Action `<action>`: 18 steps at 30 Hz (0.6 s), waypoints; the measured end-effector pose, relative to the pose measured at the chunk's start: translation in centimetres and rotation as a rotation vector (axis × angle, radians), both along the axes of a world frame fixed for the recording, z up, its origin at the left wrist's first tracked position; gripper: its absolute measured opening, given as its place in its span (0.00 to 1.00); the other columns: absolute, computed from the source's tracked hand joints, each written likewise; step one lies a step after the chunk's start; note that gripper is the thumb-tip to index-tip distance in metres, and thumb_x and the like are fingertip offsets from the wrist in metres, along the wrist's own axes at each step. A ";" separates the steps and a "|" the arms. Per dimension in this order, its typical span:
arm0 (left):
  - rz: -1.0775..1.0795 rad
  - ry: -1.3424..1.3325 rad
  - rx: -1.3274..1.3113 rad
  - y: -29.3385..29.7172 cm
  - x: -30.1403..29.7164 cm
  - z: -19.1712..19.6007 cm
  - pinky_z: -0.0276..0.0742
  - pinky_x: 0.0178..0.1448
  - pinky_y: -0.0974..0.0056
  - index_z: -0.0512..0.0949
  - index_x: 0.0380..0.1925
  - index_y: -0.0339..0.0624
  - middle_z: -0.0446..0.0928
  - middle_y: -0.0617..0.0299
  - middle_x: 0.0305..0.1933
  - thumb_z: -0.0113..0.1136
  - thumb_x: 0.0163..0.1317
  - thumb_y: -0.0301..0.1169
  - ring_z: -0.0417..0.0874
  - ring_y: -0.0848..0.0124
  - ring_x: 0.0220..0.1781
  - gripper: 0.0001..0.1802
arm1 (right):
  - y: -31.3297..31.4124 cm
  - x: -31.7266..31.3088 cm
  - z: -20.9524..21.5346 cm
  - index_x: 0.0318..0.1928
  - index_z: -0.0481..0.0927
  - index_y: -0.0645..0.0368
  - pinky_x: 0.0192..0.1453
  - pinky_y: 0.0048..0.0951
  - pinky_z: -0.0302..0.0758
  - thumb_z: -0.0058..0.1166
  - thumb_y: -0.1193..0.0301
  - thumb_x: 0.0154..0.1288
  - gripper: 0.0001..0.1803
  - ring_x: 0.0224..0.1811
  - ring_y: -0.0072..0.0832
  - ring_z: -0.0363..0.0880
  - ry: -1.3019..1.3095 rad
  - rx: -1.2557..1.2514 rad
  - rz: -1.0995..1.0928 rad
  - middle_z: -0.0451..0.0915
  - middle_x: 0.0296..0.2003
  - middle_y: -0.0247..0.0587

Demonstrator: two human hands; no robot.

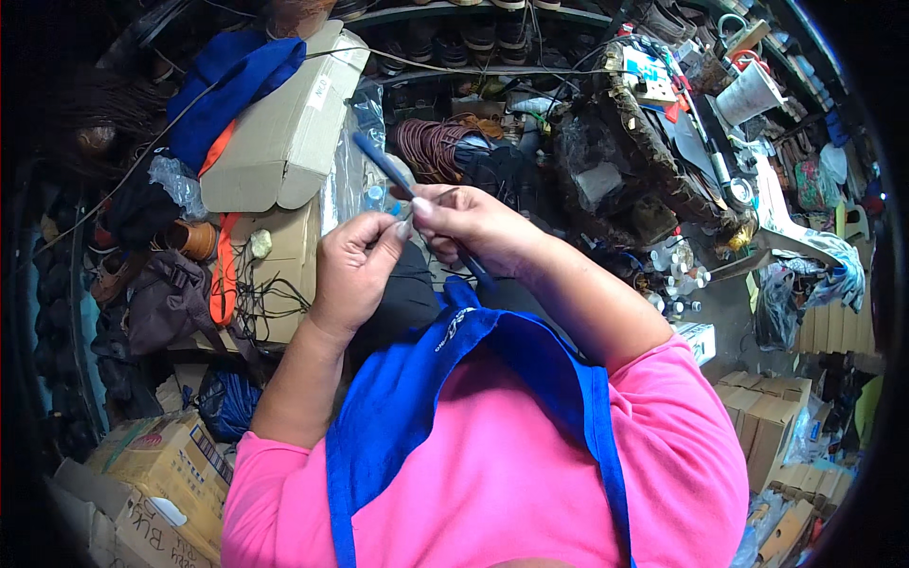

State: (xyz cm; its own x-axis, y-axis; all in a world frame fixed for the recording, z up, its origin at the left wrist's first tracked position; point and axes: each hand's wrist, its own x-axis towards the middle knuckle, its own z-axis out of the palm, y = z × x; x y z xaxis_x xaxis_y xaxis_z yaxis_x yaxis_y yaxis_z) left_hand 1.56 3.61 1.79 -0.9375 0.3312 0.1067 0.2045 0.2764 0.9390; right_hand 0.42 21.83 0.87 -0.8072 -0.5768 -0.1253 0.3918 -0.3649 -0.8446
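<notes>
Clamping a dark-blue rod (pixel 381 161) in right hand (pixel 478 224), beside left hand (pixel 355 257) at eight o'clock with grip indeterminable.

A pink short-sleeved top (pixel 511 464); over it a blue apron (pixel 393 417) bears white lettering (pixel 454 328) near twelve o'clock; straps (pixel 603 445) run toward five and seven.

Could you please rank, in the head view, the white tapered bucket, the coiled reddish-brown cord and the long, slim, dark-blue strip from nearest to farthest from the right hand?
1. Dark-blue strip: held in the right hand.
2. Reddish-brown cord: above the hand, slightly left in the picture.
3. White bucket: far off, upper right.
</notes>
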 end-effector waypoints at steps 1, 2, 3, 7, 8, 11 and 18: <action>0.000 0.000 -0.002 0.0 0.1 0.2 0.66 0.34 0.75 0.78 0.28 0.35 0.74 0.69 0.24 0.55 0.62 0.27 0.70 0.83 0.28 0.06 | -0.3 0.1 0.5 0.38 0.74 0.58 0.19 0.16 0.58 0.51 0.56 0.65 0.17 0.15 0.14 0.59 0.000 0.063 -0.039 0.63 0.17 0.24; -0.006 0.005 -0.022 0.0 0.3 0.4 0.66 0.33 0.75 0.78 0.28 0.35 0.74 0.69 0.24 0.55 0.62 0.27 0.70 0.83 0.28 0.06 | -0.3 0.1 0.8 0.38 0.74 0.58 0.19 0.16 0.58 0.51 0.56 0.65 0.17 0.15 0.14 0.59 0.000 0.062 -0.039 0.63 0.17 0.24; -0.012 0.011 -0.042 0.0 0.4 0.5 0.66 0.33 0.75 0.77 0.28 0.35 0.74 0.69 0.24 0.55 0.62 0.26 0.70 0.83 0.28 0.07 | -0.3 -0.1 0.9 0.41 0.74 0.60 0.19 0.17 0.58 0.50 0.57 0.66 0.17 0.15 0.14 0.59 -0.039 0.018 -0.032 0.63 0.17 0.24; 0.001 0.068 -0.044 -0.2 0.1 0.5 0.65 0.33 0.75 0.77 0.28 0.35 0.74 0.69 0.24 0.55 0.62 0.26 0.70 0.83 0.28 0.07 | 0.5 -0.7 1.6 0.51 0.73 0.62 0.20 0.17 0.53 0.46 0.56 0.68 0.22 0.15 0.14 0.53 -0.229 -0.213 -0.036 0.58 0.17 0.23; 0.007 0.062 -0.020 0.0 0.3 0.6 0.65 0.33 0.75 0.77 0.28 0.34 0.74 0.69 0.24 0.55 0.62 0.26 0.70 0.83 0.28 0.07 | 0.9 -1.1 1.5 0.51 0.72 0.62 0.21 0.16 0.52 0.46 0.54 0.67 0.24 0.15 0.13 0.51 -0.260 -0.298 -0.039 0.56 0.17 0.23; 0.025 0.069 -0.013 0.0 0.4 0.4 0.66 0.33 0.75 0.77 0.27 0.34 0.74 0.68 0.24 0.55 0.62 0.26 0.70 0.82 0.28 0.07 | 0.8 -1.4 1.0 0.53 0.71 0.60 0.21 0.17 0.52 0.46 0.52 0.66 0.26 0.15 0.12 0.50 -0.340 -0.284 -0.053 0.55 0.17 0.21; 0.070 0.080 -0.007 -1.0 0.5 0.2 0.67 0.37 0.76 0.78 0.28 0.34 0.76 0.68 0.26 0.55 0.62 0.27 0.72 0.82 0.30 0.07 | 6.1 -4.7 -0.7 0.48 0.71 0.59 0.23 0.18 0.60 0.45 0.47 0.65 0.27 0.17 0.14 0.58 -0.193 -0.186 -0.264 0.63 0.19 0.25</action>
State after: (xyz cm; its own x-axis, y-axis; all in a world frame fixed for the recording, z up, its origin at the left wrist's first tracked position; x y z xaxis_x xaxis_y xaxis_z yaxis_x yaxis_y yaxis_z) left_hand 2.03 2.65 1.95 -0.9468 0.2663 0.1805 0.2592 0.2992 0.9183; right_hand -4.28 27.88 0.16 -0.9030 -0.3792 -0.2020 0.4091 -0.6151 -0.6741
